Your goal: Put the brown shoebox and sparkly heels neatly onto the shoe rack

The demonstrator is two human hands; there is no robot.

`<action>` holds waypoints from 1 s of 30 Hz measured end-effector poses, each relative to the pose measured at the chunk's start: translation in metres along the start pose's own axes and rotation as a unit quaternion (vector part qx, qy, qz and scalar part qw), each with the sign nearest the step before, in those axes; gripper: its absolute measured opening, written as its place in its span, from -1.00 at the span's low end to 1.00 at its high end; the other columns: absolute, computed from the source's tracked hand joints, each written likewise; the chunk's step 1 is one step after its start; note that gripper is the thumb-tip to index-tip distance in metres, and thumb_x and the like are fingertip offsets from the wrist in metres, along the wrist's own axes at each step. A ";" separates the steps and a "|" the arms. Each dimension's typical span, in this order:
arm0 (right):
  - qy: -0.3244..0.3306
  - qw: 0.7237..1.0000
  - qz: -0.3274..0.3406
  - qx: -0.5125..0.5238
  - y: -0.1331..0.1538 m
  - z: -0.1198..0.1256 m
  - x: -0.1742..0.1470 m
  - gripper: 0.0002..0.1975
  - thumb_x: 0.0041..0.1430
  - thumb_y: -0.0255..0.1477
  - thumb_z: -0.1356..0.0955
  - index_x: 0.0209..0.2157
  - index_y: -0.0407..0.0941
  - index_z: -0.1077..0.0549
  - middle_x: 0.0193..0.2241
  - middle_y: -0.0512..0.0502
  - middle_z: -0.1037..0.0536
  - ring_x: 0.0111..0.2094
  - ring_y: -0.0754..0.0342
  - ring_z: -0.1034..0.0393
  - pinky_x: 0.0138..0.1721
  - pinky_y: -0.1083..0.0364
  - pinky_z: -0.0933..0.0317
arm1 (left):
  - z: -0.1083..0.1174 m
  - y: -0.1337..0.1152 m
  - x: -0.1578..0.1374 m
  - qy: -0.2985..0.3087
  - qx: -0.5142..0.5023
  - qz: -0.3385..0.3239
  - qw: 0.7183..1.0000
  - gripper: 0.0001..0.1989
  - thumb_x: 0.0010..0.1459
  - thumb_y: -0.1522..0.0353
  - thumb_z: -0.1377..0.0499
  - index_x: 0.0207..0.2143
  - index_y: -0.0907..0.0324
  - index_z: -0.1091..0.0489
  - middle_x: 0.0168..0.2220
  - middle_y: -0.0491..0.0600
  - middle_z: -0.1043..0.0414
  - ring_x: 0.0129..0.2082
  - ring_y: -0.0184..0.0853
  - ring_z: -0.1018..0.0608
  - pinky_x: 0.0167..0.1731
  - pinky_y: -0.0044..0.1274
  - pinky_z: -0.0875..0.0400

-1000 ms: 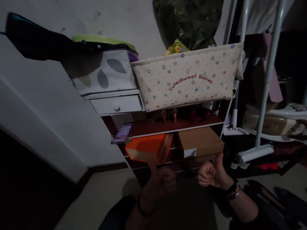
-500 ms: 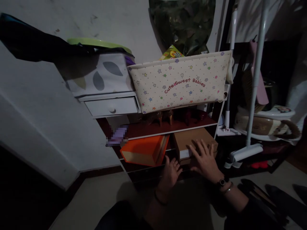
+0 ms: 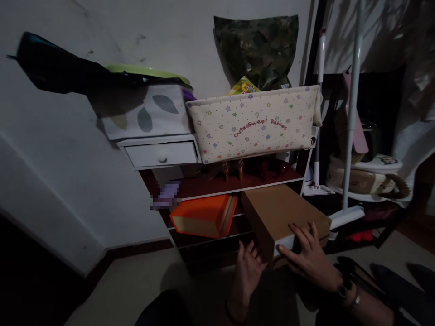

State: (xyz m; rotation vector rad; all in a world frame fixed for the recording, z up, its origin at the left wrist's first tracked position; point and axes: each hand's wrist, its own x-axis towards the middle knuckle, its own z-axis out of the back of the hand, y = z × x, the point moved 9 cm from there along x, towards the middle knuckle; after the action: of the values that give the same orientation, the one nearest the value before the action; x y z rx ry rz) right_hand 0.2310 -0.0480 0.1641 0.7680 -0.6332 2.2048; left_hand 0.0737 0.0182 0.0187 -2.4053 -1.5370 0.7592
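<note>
A brown cardboard box [image 3: 278, 213] sticks halfway out of the lower shelf of a small rack [image 3: 238, 185]. My right hand [image 3: 307, 256] lies with spread fingers on the box's near end, gripping its front edge. My left hand [image 3: 248, 271] hovers open just left of the box's front corner, fingers apart, holding nothing. An orange box [image 3: 202, 217] lies tilted on the same shelf, to the left of the brown one.
A star-printed fabric bin [image 3: 254, 122] and a white drawer unit [image 3: 159, 151] sit on top of the rack. Shoes [image 3: 234, 170] stand on the middle shelf. Mop poles [image 3: 351, 113] and stacked bowls [image 3: 367, 176] crowd the right. Dark shoes [image 3: 390, 280] lie on the floor.
Both hands went from closed fists with thumbs up to open. The right hand landed on the brown box, and the box has slid out of the shelf toward me.
</note>
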 end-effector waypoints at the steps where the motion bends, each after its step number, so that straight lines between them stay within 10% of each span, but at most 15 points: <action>1: -0.004 1.000 0.002 0.006 0.003 0.010 -0.007 0.06 0.05 -0.63 -0.53 0.47 0.30 -0.15 0.56 -0.33 0.30 0.30 -0.48 -0.21 0.22 -0.74 0.04 | -0.001 0.005 0.001 0.021 0.004 0.001 1.000 -0.23 0.44 -0.14 0.12 0.39 0.22 -0.22 0.26 0.30 -0.45 0.29 0.04 -0.49 0.37 -0.09 -0.21; 8: -0.052 0.995 -0.040 0.070 0.005 0.060 -0.049 0.00 -0.05 -0.50 -0.58 0.37 0.38 -0.28 0.55 -0.13 0.11 0.36 -0.54 -0.14 0.27 -0.71 0.07 | -0.007 0.042 0.013 0.087 0.023 0.026 0.996 -0.19 0.17 -0.26 -0.21 0.21 0.12 -0.51 0.27 0.21 -0.50 0.37 0.22 -0.40 0.37 0.02 -0.21; 11: -0.144 0.960 -0.184 0.155 -0.016 0.080 -0.071 0.15 -0.30 -0.35 -0.68 0.36 0.40 -0.29 0.48 -0.08 -0.07 0.39 -0.62 -0.06 0.33 -0.64 0.07 | -0.007 0.059 0.016 0.088 0.021 0.029 0.995 -0.22 0.01 -0.23 -0.35 0.07 0.13 -0.60 0.29 0.19 -0.48 0.42 0.22 -0.32 0.37 -0.02 -0.21; 17: -0.226 0.833 -0.424 0.273 -0.040 0.087 -0.114 0.49 -0.26 -0.16 -0.66 0.56 0.18 0.22 0.44 -0.31 -0.11 0.38 -0.64 -0.10 0.29 -0.60 -0.07 | -0.015 0.080 0.001 0.104 0.134 0.017 0.985 -0.22 0.05 -0.12 -0.44 0.25 0.00 -0.49 0.47 0.06 -0.25 0.51 0.07 -0.17 0.42 -0.12 -0.14; 22: -0.238 0.655 -0.619 0.363 -0.061 0.059 -0.165 0.60 -0.37 -0.07 -0.70 0.57 0.13 0.22 0.37 -0.30 -0.28 0.31 -0.61 -0.22 0.24 -0.46 -0.26 | -0.012 0.071 -0.023 0.086 0.148 -0.073 0.983 0.09 0.14 0.12 -0.48 0.56 -0.20 0.05 0.58 0.01 0.06 0.53 -0.09 -0.14 0.41 -0.30 -0.17; 30: -0.314 0.438 -0.641 0.546 -0.023 0.000 -0.165 -0.05 -0.02 0.00 -0.60 0.37 0.20 -0.28 0.21 -0.14 -0.51 0.15 -0.37 -0.48 0.15 -0.30 -0.40 | -0.018 0.052 -0.045 0.047 0.155 -0.114 0.980 0.34 0.04 0.19 -0.55 0.59 -0.10 0.30 0.46 0.14 -0.25 0.42 0.01 -0.36 0.36 -0.28 -0.31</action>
State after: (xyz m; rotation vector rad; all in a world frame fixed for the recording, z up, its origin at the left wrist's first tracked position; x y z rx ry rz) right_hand 0.3424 -0.1089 0.0565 1.8398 1.0767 0.4596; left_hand 0.1091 -0.0428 0.0270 -1.9745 -1.4965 0.7605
